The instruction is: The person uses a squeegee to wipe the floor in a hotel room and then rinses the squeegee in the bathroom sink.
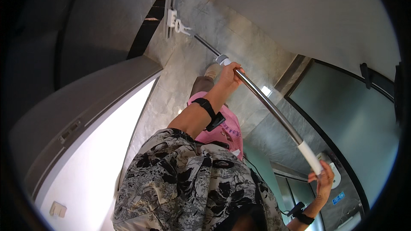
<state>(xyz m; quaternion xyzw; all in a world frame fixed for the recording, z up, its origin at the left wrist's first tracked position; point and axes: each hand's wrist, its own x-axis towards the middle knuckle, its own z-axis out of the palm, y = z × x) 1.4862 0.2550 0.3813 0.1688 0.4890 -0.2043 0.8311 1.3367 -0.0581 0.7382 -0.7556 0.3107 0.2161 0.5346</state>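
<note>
A long-handled flat mop runs diagonally across the view, its steel pole [273,109] ending in a white plastic grip [310,158]. My left hand [231,74] is wrapped around the pole just behind its grey and white collar [223,59]. At the near end, my right hand [323,179] curls its fingers about the tip of the white grip. The narrow mop head [170,14] is slightly blurred and lies by the black baseboard [146,30]. A white forked joint [181,27] links head and pole.
Grey marble-look tiles [199,41] cover the floor. A door frame [96,102] stands left, with a wall switch [58,209] beyond it. Frosted glass panels [346,112] in dark frames are at right. A white dispenser [335,176] is mounted near my right hand. My shoe [212,70] is below my left arm.
</note>
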